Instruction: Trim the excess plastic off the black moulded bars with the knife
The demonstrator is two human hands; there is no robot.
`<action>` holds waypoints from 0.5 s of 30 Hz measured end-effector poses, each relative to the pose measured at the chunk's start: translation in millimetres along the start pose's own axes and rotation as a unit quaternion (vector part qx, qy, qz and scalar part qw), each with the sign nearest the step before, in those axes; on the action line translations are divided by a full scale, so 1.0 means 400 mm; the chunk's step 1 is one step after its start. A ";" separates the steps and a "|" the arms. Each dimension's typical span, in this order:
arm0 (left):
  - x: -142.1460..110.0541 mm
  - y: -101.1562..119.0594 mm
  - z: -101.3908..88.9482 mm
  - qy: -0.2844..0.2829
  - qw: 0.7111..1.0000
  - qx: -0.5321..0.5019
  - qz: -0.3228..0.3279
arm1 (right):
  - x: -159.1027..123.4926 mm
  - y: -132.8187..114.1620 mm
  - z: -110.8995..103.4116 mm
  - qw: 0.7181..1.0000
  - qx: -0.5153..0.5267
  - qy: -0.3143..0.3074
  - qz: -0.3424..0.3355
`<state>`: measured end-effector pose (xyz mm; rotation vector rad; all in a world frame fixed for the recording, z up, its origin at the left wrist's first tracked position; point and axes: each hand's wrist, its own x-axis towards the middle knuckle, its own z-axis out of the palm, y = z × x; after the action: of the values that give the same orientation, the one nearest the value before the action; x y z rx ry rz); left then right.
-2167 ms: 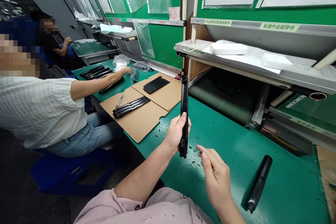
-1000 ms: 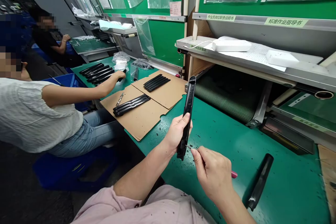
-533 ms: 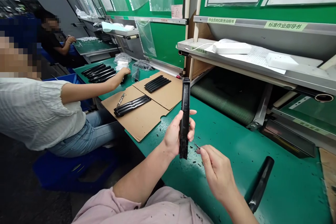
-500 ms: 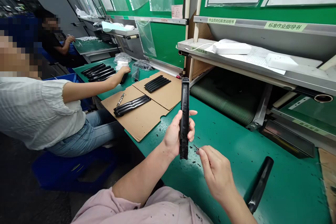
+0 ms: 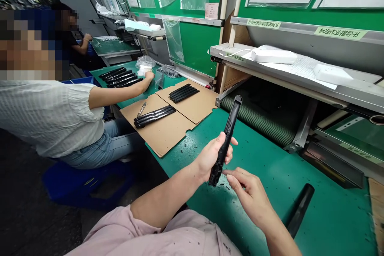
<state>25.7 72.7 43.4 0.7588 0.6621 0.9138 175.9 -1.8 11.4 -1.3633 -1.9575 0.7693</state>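
Note:
My left hand (image 5: pixel 211 155) is closed around a long black plastic housing (image 5: pixel 230 127), its hollow, ribbed inside partly in view. The housing tilts, with its rounded end up and to the right. My right hand (image 5: pixel 251 194) pinches a small, thin metal tool (image 5: pixel 225 172), mostly hidden by the fingers. The tool's tip is at the lower end of the housing; whether it touches cannot be made out. Another long black plastic piece (image 5: pixel 301 209) lies on the green table (image 5: pixel 333 216), to the right of my right forearm. Small black shavings are scattered under my hands.
Black pieces (image 5: pixel 154 117) lie in rows on brown cardboard (image 5: pixel 160 140), with a utility knife (image 5: pixel 141 109) beside them. A co-worker in a white top (image 5: pixel 60 116) sits at left, one arm over the table. A conveyor belt (image 5: pixel 264 118) runs beneath a shelf (image 5: pixel 240 54).
The housing has tilted to the right and turned in my left hand. My right hand has brought the tool up to its lower end. The co-worker's hand has moved off a black piece.

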 end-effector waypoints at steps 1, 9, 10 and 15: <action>-0.001 -0.003 0.000 0.006 1.000 0.000 0.000 | 0.001 0.002 -0.002 1.000 -0.005 0.005 0.000; 0.008 -0.023 0.001 0.048 0.997 -0.063 0.004 | -0.016 0.026 0.062 0.973 -0.137 0.172 -0.070; 0.010 -0.024 0.002 0.051 0.996 -0.072 0.003 | -0.016 0.033 0.073 0.966 -0.163 0.182 -0.080; 0.014 -0.022 0.010 0.065 0.991 -0.112 -0.020 | 0.001 0.069 0.094 0.929 -0.219 0.239 -0.177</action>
<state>35.2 72.9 37.3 0.4867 0.6724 0.9873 163.3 2.7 -33.2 -1.2293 -1.9423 -0.1771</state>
